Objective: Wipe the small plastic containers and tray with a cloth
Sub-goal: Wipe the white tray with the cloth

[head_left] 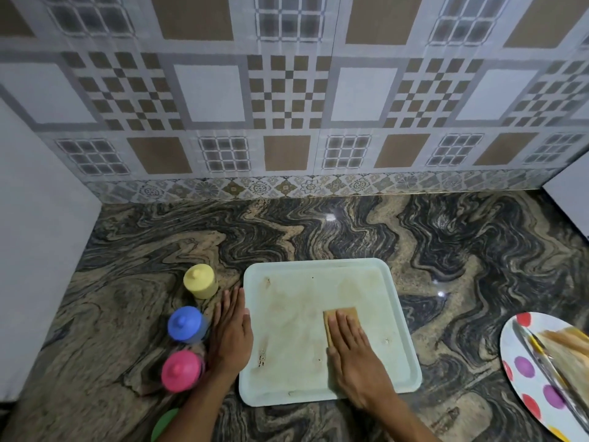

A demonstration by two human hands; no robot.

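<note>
Tan cloth (339, 315), folded into a small pad, pressed flat against the floor of the pale green tray (306, 291) beneath the straight fingers of the right hand (353, 355). Only its far end and left edge showing past the fingertips, at 12 o'clock from the palm. Right hand spread flat, fingers extended and close together, gripping nothing, simply bearing down on the cloth. Pad a little off the tray's middle, toward 3 o'clock. Visible left edge running 12 to 6, in line with the fingers; full length hidden under the hand, so long axis not certain.

Left hand (231, 336) also flat, fingers straight, palm down on the granite countertop (446, 250) at 9 o'clock of the tray, thumb touching the tray's left rim, holding nothing.

Three small lidded containers lined up on the far side of the left hand from the tray: yellow container (200, 281) at 11 o'clock of that hand, blue container (186, 324) at 9 just beside it, pink container (181, 371) at 7 close to the wrist. All upright, knobs up, outside the tray. Part of a green round thing (165, 422) at 6 o'clock of the pink one, cut by the frame.

Tray nearly square, far rim roughly parallel to the tiled wall (287, 90) at 12 o'clock, brownish smears across its floor. Spotted plate (524, 366) at 3 o'clock, well apart from the tray, carrying a blurred metal utensil (541, 355).
</note>
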